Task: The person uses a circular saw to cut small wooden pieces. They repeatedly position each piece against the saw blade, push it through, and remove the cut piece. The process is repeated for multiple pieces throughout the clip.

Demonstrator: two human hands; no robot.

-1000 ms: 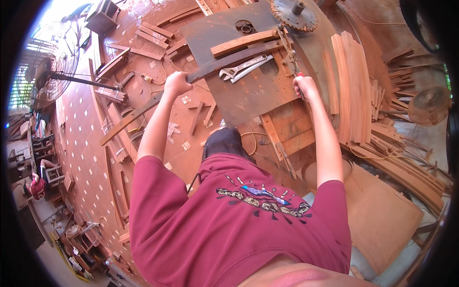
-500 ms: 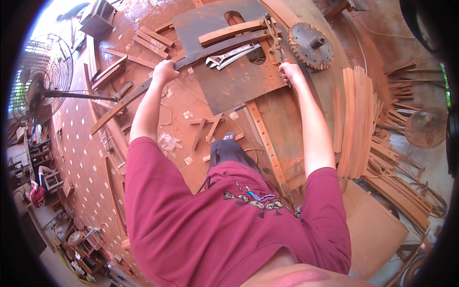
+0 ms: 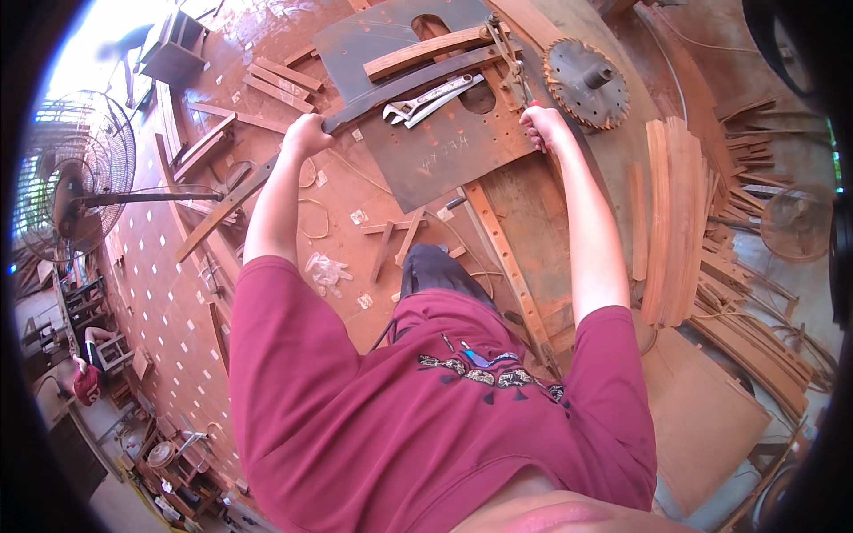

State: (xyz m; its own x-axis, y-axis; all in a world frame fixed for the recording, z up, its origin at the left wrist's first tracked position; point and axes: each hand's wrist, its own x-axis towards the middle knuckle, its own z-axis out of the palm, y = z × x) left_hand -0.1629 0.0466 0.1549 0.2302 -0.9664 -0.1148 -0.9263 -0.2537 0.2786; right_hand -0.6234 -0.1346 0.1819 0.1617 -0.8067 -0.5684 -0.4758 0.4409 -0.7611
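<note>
Firstly, the dark metal tabletop (image 3: 418, 164) is seen. Across it, and past its left edge, extends a long bar (image 3: 391, 90), around which the left hand (image 3: 307, 135) is closed. On the right is a toothed saw blade (image 3: 573, 82). A wooden strip (image 3: 425, 54) lies just beyond the bar, an adjustable wrench (image 3: 425, 104) nearer. The right hand (image 3: 546, 131), fingers half curled, is at a red handle (image 3: 534, 104); how firmly, I cannot tell.

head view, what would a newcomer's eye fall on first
The toothed saw blade at upper right would likely catch the eye first. Left of it, a silver wrench lies on the metal table, and the left hand grips a long strip. A fan shows at far left.
</note>
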